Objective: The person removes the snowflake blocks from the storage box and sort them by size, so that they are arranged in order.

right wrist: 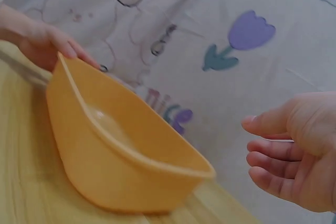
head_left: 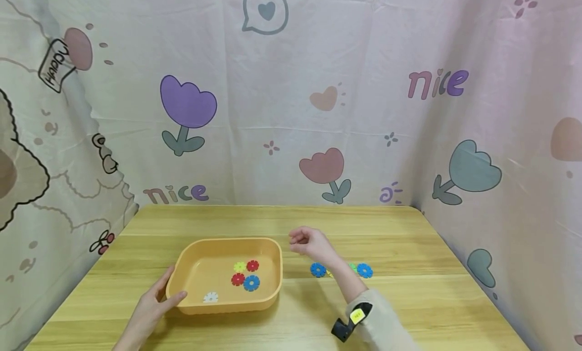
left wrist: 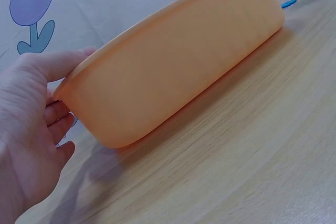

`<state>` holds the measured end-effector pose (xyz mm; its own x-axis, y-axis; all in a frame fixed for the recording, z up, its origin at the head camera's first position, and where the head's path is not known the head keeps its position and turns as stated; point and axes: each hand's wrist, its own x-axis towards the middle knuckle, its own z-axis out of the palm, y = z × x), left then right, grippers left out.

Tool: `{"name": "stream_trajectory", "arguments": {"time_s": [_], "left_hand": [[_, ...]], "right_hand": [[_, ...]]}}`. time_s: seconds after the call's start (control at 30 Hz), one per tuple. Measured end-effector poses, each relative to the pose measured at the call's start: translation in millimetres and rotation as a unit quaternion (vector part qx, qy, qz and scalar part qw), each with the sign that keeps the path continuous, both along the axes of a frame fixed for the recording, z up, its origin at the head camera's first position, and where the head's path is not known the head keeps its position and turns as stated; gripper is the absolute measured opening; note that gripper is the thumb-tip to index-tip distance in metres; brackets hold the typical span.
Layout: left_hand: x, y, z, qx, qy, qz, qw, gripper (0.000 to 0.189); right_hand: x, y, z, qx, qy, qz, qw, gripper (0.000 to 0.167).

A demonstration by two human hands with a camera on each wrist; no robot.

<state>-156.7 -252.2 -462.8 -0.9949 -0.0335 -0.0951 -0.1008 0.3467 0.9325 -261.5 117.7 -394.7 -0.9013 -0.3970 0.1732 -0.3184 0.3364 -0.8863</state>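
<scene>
My left hand (head_left: 154, 303) grips the left end of an orange plastic basin (head_left: 227, 306), thumb over the rim and fingers along the outer wall. In the left wrist view, the basin's side (left wrist: 173, 61) stands on the table. Inside lie flower-shaped plastic discs: a yellow one (head_left: 239, 266), two red ones (head_left: 252, 265), a blue one (head_left: 251, 283) and a white one (head_left: 210, 297). Past the basin's right edge, my right hand (head_left: 311, 242) is raised above the table, fingers loosely bent. The right wrist view shows nothing between its thumb and fingers (right wrist: 275, 169).
Right of the basin, a row of discs lies on the wooden table (head_left: 436, 300): a blue disc (head_left: 318, 269), another blue disc (head_left: 365, 270), with yellow and green ones partly hidden behind my right forearm. A printed curtain (head_left: 273, 98) hangs behind the table and along both sides.
</scene>
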Motion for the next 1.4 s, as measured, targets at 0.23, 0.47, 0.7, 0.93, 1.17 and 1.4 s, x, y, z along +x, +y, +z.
{"name": "stream_trajectory", "arguments": {"time_s": [0.23, 0.47, 0.7, 0.93, 1.17, 1.4], "left_hand": [[0.8, 0.1, 0.2, -0.007, 0.0, -0.001, 1.0, 0.085], [1.3, 1.0, 1.7, -0.01, 0.011, 0.002, 0.9999, 0.085], [2.1, 2.2, 2.2, -0.009, 0.009, 0.0, 0.9999, 0.084], [1.7, 1.9, 2.4, -0.02, 0.01, 0.008, 0.9997, 0.083], [0.8, 1.5, 2.4, -0.009, 0.006, 0.008, 0.9999, 0.084], [0.5, 1.4, 1.5, -0.005, 0.002, 0.009, 0.9999, 0.085]], "right_hand": [[3.5, -43.5, -1.1, 0.027, -0.016, 0.033, 0.999, 0.03], [5.3, -81.4, -10.2, 0.032, -0.069, 0.087, 0.9933, 0.035], [3.8, -101.8, -30.5, 0.07, -0.089, 0.062, 0.9917, 0.028], [5.1, -110.3, -36.3, 0.211, -0.028, 0.03, 0.9766, 0.027], [8.8, -113.8, -41.9, 0.294, 0.005, 0.038, 0.955, 0.029], [9.4, -115.0, -47.9, 0.308, 0.013, 0.058, 0.9494, 0.029]]}}
